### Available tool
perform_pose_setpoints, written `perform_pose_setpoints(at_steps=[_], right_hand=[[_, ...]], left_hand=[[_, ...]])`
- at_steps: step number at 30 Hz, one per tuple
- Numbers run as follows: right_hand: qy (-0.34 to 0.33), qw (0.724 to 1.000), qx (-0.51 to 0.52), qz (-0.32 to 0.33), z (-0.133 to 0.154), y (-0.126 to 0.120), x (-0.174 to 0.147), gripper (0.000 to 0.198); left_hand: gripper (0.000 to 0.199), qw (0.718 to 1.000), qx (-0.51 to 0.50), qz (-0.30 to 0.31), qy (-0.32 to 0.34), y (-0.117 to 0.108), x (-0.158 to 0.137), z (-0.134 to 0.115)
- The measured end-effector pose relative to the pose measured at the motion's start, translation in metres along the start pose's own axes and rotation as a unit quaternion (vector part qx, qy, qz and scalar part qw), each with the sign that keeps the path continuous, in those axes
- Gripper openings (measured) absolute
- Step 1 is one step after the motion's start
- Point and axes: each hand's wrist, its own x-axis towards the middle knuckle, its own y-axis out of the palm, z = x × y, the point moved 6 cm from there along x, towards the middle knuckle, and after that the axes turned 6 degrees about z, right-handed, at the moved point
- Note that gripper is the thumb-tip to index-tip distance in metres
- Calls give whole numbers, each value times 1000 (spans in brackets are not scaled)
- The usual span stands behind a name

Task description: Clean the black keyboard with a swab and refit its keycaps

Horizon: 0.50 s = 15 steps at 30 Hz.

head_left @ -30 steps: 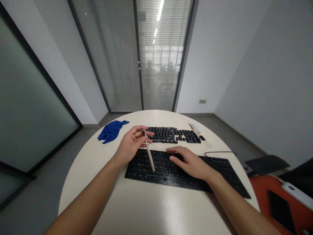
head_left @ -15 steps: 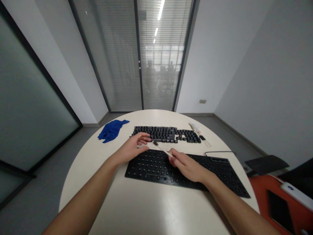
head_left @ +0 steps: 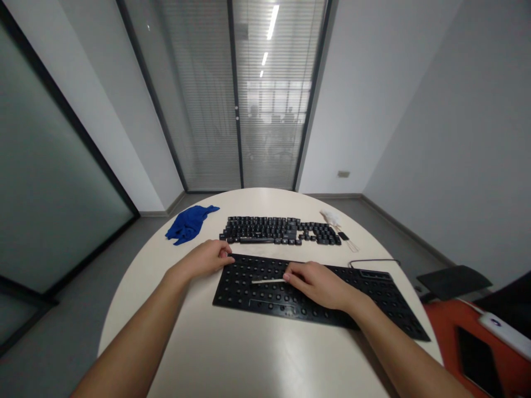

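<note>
A black keyboard base [head_left: 265, 315], stripped of its keycaps, lies across the round table in front of me. My left hand [head_left: 209, 257] is at its far left corner, with the thumb on the edge and the fingers curled round the corner. My right hand [head_left: 317, 282] rests over the middle of the base. Its fingers are closed on the handle of a small light-coloured brush [head_left: 269, 281], which points left. The dark brush head is down against the base and hard to make out.
Behind the base, loose black keycaps [head_left: 265, 228] are laid out in keyboard order. A crumpled blue cloth [head_left: 188, 224] lies at the left, a white packet [head_left: 331, 217] and a wire keycap puller [head_left: 346, 240] at the right. A cable [head_left: 373, 260] loops behind the base.
My left hand has moved left and down from near the brush head to the corner of the keyboard base. The brush has been turned and lowered onto the base.
</note>
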Motion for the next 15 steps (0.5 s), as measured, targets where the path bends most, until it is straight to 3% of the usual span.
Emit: perform_pose_setpoints(at_steps=[3,8,15], right_hand=[[6,1000,-12,-24,-3,-4,0,41],[-7,995,-9,-103,-2,-11,3,27],[-37,989,-26,-138,2,4,13,28]], left_hand=[[31,999,-19,15,28,6,2,-4],[28,996,-56,19,60,13,6,-12],[34,991,-91,50,91,14,10,-11]])
